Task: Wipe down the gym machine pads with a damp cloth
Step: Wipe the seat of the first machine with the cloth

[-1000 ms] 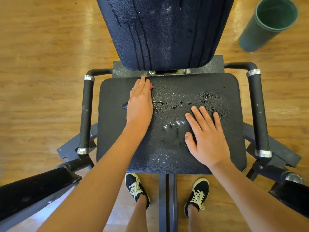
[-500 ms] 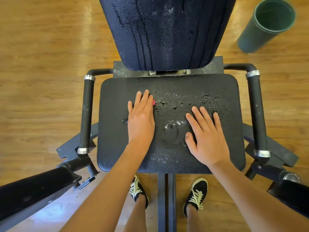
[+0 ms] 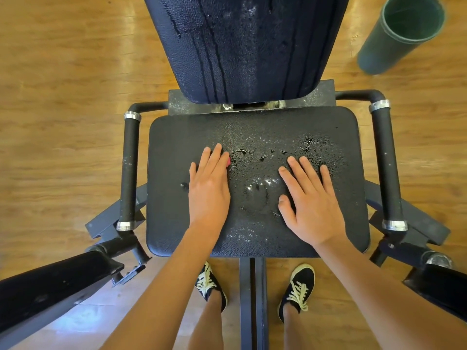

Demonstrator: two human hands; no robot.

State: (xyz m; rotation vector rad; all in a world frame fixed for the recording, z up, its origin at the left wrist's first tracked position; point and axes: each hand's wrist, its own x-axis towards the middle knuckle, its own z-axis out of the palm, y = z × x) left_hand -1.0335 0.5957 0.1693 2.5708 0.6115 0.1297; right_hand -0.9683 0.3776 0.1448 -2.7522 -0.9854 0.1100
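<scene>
Left grip, fingers straight, is pressing and nearly hiding the red cloth on the wet seat pad. Right grip is resting flat alongside. Green bin is standing beyond. Left grip has been sliding nearer.

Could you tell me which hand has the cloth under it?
The left hand: a pink cloth edge peeks out beside it; the right hand presses bare seat pad.

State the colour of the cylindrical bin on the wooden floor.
The cylindrical bin is dark green, shown in the head view.
</scene>
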